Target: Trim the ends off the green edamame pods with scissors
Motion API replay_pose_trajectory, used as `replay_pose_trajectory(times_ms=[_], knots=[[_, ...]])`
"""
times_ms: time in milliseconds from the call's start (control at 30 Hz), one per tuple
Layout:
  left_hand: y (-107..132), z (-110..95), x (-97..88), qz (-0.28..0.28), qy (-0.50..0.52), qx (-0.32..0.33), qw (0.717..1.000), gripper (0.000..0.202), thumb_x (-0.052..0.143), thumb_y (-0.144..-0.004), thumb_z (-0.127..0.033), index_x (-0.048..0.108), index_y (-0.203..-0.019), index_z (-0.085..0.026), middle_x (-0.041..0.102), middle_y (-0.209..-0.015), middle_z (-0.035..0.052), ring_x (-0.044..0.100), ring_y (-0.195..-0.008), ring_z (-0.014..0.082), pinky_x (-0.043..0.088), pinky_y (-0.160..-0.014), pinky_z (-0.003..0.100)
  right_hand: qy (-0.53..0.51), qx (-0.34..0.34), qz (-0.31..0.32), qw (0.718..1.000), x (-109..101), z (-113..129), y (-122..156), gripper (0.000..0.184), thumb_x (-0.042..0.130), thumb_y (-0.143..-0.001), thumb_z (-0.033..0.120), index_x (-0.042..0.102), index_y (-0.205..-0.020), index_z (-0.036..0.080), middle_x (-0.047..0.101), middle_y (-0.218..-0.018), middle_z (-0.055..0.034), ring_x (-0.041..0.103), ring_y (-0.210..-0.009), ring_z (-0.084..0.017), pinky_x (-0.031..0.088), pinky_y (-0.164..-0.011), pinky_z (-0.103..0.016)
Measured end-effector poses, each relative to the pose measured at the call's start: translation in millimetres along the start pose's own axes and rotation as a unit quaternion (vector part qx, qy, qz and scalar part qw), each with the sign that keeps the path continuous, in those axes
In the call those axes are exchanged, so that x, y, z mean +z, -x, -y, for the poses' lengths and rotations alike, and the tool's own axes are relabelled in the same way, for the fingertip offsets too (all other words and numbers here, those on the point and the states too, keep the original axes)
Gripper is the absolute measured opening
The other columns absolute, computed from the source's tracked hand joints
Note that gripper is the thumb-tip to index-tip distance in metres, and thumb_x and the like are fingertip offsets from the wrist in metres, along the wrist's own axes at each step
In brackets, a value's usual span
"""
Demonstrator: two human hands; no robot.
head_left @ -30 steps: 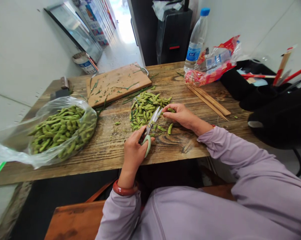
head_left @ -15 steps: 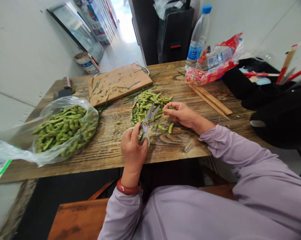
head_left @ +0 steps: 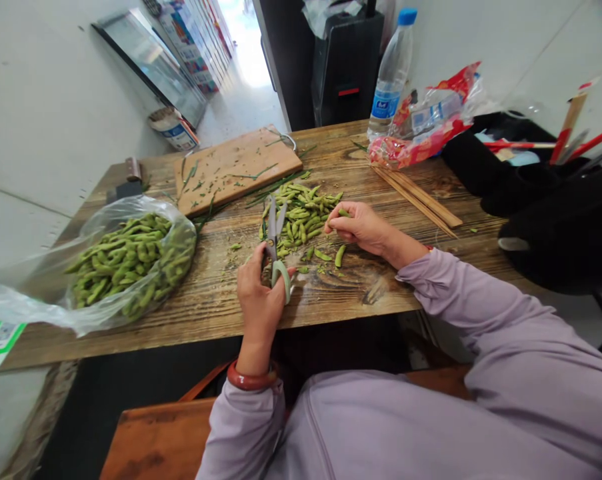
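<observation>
My left hand (head_left: 261, 287) is closed round the green handles of a pair of scissors (head_left: 272, 241), whose blades stand apart and point away from me. To the right, my right hand (head_left: 359, 229) pinches a green soybean pod (head_left: 343, 213), mostly hidden by the fingers. Between and beyond the hands lies a loose heap of pods (head_left: 305, 210) on the wooden table (head_left: 205, 293). A single pod (head_left: 339, 256) and small trimmed bits lie nearer to me. At the left, a clear plastic bag (head_left: 185, 267) stands open, full of more pods (head_left: 125, 257).
Behind the heap is a cutting board (head_left: 235, 170) with green scraps on it. A knife (head_left: 125, 187) lies at the far left. Toward the back right stand a water bottle (head_left: 391, 80), a red plastic wrapper (head_left: 421, 133), wooden sticks (head_left: 418, 197) and a black organizer (head_left: 541, 227).
My left hand has swung the scissors to the left, away from my right hand, and their blades now point more directly away from me. My right hand keeps its pinch and has hardly moved.
</observation>
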State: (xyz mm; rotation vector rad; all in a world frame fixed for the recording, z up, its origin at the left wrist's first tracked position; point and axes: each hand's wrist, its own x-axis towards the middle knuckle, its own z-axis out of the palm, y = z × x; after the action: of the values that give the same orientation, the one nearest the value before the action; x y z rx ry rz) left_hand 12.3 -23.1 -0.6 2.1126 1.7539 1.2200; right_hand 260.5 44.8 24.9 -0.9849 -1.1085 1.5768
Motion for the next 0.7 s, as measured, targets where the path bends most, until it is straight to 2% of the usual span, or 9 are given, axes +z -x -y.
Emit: replay_pose_trajectory(times_ms=[133,300,400,500,700], knots=[[0.5,-2.2,1.0,0.035,-0.008,0.049,0.998,0.060,0.076,-0.084,-0.040,0.061,-0.137,-0.018,0.072,-0.121,0.0112,0.066,-0.107,0.0252,0.051,-0.098,0.038,0.000,-0.005,0.016,1.000,1.3,-2.1,0.6,0.030,0.082,-0.065,0.031,0.066,-0.084,0.014,0.071,-0.066,0.0003,0.035,-0.042,-0.002,0.020,-0.041,-0.019],[0.4,-1.3,1.7,0.058,0.007,0.045,0.997,0.053,0.072,-0.086,-0.032,0.061,-0.137,-0.020,0.073,-0.122,0.0094,0.067,-0.105,0.0236,0.052,-0.097,0.038,0.052,-0.014,0.014,0.998,-1.7,-5.8,0.8,0.034,0.082,-0.069,0.035,0.074,-0.094,0.014,0.075,-0.076,-0.0028,0.034,-0.045,-0.003,0.019,-0.043,-0.021],[0.1,-1.7,1.9,0.069,0.007,0.053,0.996,0.052,0.072,-0.085,-0.031,0.062,-0.135,-0.021,0.074,-0.120,0.0087,0.067,-0.106,0.0242,0.052,-0.098,0.039,0.078,-0.031,-0.001,0.996,-2.9,-6.6,0.7,0.032,0.082,-0.069,0.037,0.077,-0.093,0.015,0.075,-0.078,-0.0037,0.045,-0.052,-0.006,0.030,-0.048,-0.021],[-0.1,-2.4,2.2,0.082,0.014,0.065,0.994,0.052,0.072,-0.085,-0.031,0.062,-0.136,-0.021,0.074,-0.122,0.0091,0.066,-0.110,0.0252,0.051,-0.100,0.040,0.098,-0.057,-0.011,0.993,-2.0,-6.0,1.0,0.031,0.084,-0.068,0.037,0.078,-0.090,0.015,0.074,-0.077,-0.0036,0.059,-0.066,-0.011,0.043,-0.060,-0.024],[-0.6,-3.7,3.0,0.104,0.033,0.091,0.990,0.054,0.075,-0.085,-0.033,0.063,-0.136,-0.021,0.073,-0.123,0.0108,0.067,-0.108,0.0260,0.052,-0.098,0.040,0.100,-0.068,0.001,0.993,2.6,-5.8,2.2,0.030,0.083,-0.070,0.040,0.075,-0.081,0.014,0.071,-0.072,-0.0019,0.058,-0.067,-0.011,0.044,-0.063,-0.025]])
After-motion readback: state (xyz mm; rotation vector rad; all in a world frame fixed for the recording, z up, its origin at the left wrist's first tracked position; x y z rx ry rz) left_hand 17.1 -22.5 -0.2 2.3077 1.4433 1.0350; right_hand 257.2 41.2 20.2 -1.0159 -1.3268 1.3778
